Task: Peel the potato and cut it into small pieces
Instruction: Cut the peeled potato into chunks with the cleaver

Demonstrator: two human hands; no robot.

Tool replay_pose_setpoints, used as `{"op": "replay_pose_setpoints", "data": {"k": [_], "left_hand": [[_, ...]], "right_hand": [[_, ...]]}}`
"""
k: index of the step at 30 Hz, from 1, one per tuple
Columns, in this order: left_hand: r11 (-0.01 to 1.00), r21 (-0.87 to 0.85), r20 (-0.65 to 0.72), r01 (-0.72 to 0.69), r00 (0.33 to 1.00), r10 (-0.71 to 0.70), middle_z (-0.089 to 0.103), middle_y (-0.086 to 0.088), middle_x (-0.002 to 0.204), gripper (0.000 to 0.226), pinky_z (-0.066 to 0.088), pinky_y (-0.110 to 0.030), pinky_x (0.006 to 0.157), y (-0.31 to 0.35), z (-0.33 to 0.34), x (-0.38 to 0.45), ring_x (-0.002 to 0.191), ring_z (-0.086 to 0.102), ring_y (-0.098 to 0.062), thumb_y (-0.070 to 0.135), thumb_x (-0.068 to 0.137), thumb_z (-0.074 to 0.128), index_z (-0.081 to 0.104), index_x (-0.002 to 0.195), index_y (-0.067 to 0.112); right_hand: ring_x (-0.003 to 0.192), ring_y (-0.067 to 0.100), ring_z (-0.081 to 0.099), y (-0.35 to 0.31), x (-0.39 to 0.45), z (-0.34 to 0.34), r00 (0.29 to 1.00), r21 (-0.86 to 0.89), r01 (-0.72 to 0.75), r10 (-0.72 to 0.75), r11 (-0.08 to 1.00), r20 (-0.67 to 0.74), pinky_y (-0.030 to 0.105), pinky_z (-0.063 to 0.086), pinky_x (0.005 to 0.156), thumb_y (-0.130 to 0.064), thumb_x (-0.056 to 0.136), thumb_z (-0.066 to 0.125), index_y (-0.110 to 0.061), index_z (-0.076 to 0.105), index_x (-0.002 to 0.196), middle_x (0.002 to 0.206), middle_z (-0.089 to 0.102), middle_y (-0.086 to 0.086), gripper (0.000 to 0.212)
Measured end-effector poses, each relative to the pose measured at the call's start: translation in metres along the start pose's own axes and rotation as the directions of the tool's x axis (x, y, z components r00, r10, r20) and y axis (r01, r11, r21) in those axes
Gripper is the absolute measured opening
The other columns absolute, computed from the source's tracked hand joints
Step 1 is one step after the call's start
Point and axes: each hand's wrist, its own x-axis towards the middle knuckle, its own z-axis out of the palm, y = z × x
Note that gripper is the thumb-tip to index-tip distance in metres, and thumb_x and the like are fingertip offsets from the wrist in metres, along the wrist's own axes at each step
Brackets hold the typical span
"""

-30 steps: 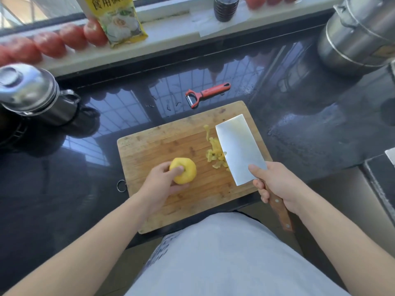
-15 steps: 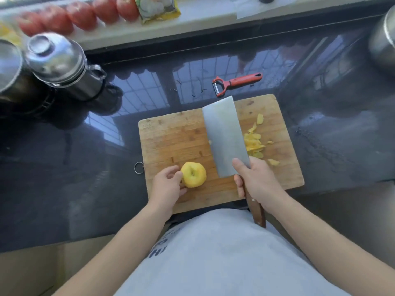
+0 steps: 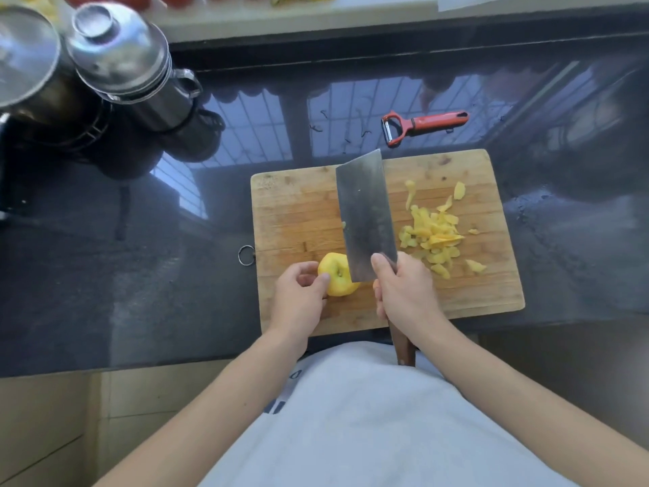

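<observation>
Near the front-left of the cutting board point(image 3: 291, 205), left hand point(image 3: 298, 297) curled around the peeled potato point(image 3: 337, 279), fingertips pinching its left flank and holding it down on the wood. Best kept that way, with fingertips tucked back from the cut line and knuckles toward the steel. Potato roundish, slightly longer from the board's far edge toward its near edge, a small dimple facing up; no flat face visible underneath, so likely to roll — worth halving first, then laying the halves cut side down. Just right of the potato and overlapping its right edge, cleaver point(image 3: 365, 216), blade running from near the board's far edge back toward the near edge, roughly along the potato's long axis; whether already biting in, impossible to tell. Right hand point(image 3: 404, 293) clamped on the cleaver's handle at the board's near edge, index finger up on the blade's flank — good for steering, provided the stroke goes straight down. Further right on the board, a heap of peelings point(image 3: 432, 233), well apart from the potato. Beyond the board's far edge, on the dark surface point(image 3: 105, 275), the red peeler point(image 3: 421, 124), lying idle.
</observation>
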Motion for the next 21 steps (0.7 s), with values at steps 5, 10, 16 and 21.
{"op": "replay_pose_setpoints", "data": {"k": [5,10,16,21], "left_hand": [[1.0,0.019,0.017,-0.019,1.0,0.019,0.072,0.001,0.111,0.017,0.062,-0.043,0.094,-0.0011,-0.0021,-0.0003,0.101,0.071,-0.018,0.025,0.103,0.066,0.066,0.12,0.029],[0.999,0.047,0.022,-0.023,1.0,0.022,0.072,0.002,0.111,0.02,0.061,-0.046,0.094,-0.0006,-0.002,-0.0013,0.101,0.07,-0.018,0.029,0.102,0.066,0.066,0.122,0.03],[0.998,0.058,0.024,-0.017,1.0,0.016,0.071,-0.002,0.11,0.018,0.062,-0.047,0.091,0.0001,-0.003,-0.0008,0.1,0.07,-0.022,0.029,0.102,0.067,0.066,0.12,0.031],[0.997,0.08,0.021,-0.016,1.0,0.014,0.071,-0.002,0.108,0.017,0.062,-0.049,0.089,0.0015,-0.0024,0.001,0.098,0.071,-0.023,0.03,0.101,0.067,0.066,0.118,0.032]], "right_hand": [[0.042,0.021,0.053,0.0016,0.001,0.0006,1.0,0.034,-0.001,0.001,0.999,-0.004,0.033,0.047,0.047,-0.033,0.102,0.048,-0.004,0.055,0.085,0.058,0.056,0.003,0.034],[0.042,0.02,0.053,0.0012,-0.0012,0.0007,1.0,-0.001,0.028,-0.028,1.0,-0.008,0.032,0.048,0.046,-0.032,0.103,0.048,-0.007,0.055,0.084,0.058,0.056,0.004,0.033],[0.04,0.02,0.053,0.0005,0.0006,0.001,1.0,0.0,-0.014,0.014,1.0,-0.01,0.034,0.049,0.049,-0.033,0.103,0.047,-0.003,0.058,0.089,0.057,0.057,0.002,0.036],[0.04,0.02,0.052,0.0021,0.0018,0.0011,1.0,0.009,-0.018,0.018,1.0,-0.016,0.033,0.048,0.046,-0.033,0.104,0.047,-0.001,0.058,0.09,0.058,0.057,0.003,0.036]]}}
